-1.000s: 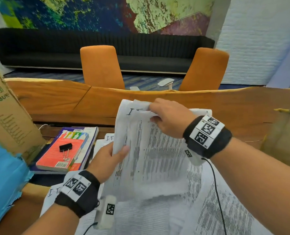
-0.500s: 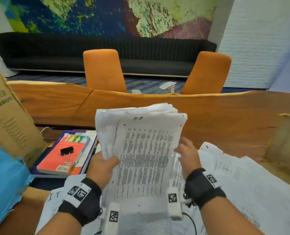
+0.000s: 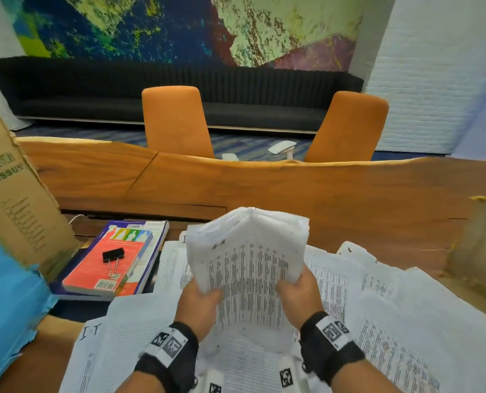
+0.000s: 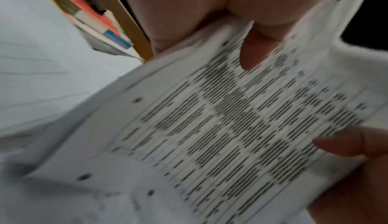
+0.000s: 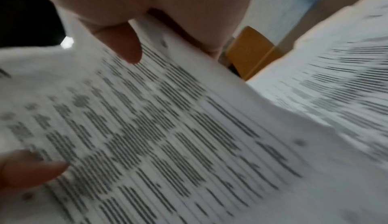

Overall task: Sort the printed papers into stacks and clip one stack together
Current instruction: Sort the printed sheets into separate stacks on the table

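A thick stack of printed papers (image 3: 247,268) stands upright over the table, bowed inward along its middle. My left hand (image 3: 200,300) grips its left edge, thumb on the printed face (image 4: 231,128). My right hand (image 3: 297,293) grips the right edge the same way, thumb on the sheet (image 5: 147,128). More printed sheets (image 3: 378,307) lie spread loosely on the table beneath and to both sides. A black binder clip (image 3: 113,256) lies on a red book (image 3: 109,262) at the left, apart from both hands.
The red book tops a purple one (image 3: 151,236). A tall cardboard box (image 3: 11,199) and a blue sheet (image 3: 6,302) stand at the left, another cardboard box (image 3: 483,242) at the right. Two orange chairs (image 3: 176,120) stand beyond the wooden table edge (image 3: 264,182).
My right hand came down from the stack's top edge to its right side. The stack has been squared up, lowered and bent inward between both hands.
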The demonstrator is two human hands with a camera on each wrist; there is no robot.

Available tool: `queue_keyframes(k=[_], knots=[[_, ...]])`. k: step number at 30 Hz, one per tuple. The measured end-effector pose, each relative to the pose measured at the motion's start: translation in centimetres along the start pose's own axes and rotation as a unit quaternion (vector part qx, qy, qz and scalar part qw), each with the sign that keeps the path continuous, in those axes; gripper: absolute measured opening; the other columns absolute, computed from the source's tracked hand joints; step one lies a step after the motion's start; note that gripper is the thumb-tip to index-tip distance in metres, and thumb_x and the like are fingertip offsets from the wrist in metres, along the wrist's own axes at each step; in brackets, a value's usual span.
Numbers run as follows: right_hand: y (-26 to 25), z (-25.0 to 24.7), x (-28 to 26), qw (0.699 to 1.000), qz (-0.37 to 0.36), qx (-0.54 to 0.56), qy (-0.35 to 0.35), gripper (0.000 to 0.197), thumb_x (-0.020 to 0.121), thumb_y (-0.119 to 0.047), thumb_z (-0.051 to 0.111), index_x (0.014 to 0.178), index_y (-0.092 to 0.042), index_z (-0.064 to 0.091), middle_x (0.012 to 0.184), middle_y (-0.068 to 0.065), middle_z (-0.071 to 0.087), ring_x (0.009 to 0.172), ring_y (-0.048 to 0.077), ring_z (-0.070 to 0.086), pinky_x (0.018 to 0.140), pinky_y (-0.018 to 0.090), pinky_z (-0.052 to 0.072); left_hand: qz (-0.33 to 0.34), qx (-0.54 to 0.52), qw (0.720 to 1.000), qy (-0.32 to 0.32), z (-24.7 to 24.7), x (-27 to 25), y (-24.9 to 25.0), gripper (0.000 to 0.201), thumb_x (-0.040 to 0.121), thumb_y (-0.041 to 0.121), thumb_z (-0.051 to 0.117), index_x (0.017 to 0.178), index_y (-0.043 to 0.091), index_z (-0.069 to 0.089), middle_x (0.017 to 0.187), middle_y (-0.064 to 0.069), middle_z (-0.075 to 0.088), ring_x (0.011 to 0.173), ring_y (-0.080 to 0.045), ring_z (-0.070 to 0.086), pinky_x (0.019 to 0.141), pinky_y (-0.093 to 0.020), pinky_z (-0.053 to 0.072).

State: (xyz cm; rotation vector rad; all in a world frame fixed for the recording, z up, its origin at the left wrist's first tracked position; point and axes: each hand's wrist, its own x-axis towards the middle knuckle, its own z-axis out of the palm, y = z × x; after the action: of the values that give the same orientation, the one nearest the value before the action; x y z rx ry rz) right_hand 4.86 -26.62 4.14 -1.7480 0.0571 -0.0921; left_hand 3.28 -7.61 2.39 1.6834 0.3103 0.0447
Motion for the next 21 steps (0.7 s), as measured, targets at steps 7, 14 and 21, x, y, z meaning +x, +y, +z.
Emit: queue_keyframes(k=[7,14,21], knots=[[1.3,-0.9,0.9,0.999,0.027,-0.041,-0.008,0.016,0.098,-0.020,0.058,0.112,-0.026,0.063,0.103,-0.013,0.069,0.096,0.006,0.064,0.074,0.023,0.050,-0.026,0.044,0.997,-0.063,-1.5,1.2,-1.9,0.029,0.077,0.009,0.064,0.104,0.019,0.063,0.103,0.000,0.071,0.100,-0.020,0.066,0.085,-0.037,0.054],[7.9,-7.2,2.8,0.976,0.198,-0.016,0.089,0.037,0.089,-0.023,0.067,0.124,-0.014,0.060,0.115,0.007,0.068,0.105,0.029,0.064,0.100,0.048,0.048,-0.065,0.485,0.868,-0.082,-7.6,6.0,-5.0,0.081,0.081,0.014,0.058,0.152,0.027,0.021,0.153,0.002,0.036,0.135,-0.023,0.041,0.110,-0.040,0.038],[16.9,-10.1,0.6,0.916,0.355,-0.149,0.111,0.051,0.086,-0.025,0.073,0.123,0.007,0.060,0.119,0.023,0.065,0.100,0.034,0.063,0.093,0.042,0.050,-0.076,0.700,0.700,-0.120,-8.0,7.8,-5.7,0.071,0.086,0.015,0.050,0.150,0.025,0.020,0.140,-0.003,0.047,0.133,-0.028,0.038,0.111,-0.048,0.029]])
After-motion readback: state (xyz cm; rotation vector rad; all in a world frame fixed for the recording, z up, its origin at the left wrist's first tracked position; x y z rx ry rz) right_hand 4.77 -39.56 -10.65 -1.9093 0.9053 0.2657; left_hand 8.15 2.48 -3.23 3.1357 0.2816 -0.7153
